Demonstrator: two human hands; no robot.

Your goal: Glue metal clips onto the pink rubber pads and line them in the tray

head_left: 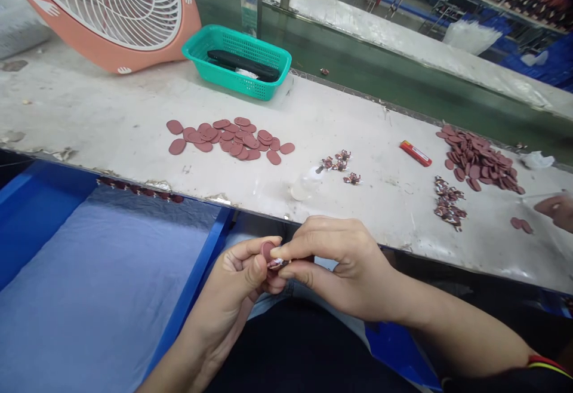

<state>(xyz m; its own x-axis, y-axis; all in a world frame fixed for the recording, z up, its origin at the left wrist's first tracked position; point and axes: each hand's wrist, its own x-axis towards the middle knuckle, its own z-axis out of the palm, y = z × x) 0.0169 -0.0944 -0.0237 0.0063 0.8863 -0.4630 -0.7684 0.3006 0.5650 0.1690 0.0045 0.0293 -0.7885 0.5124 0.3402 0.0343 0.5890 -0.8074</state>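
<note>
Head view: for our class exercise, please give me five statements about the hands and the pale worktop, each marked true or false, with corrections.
1. The left hand holds a flat, dark-red oval piece. True.
2. The right hand lies flat on the worktop. False: the right hand pinches a small multicoloured piece.
3. In the picture, the orange fan with a white grille stands right of the green perforated basket. False: the fan is left of the basket.
4. A red oblong item lies left of a heap of dark-red ovals. True.
5. The basket is empty. False: a long black object lies inside.
</note>
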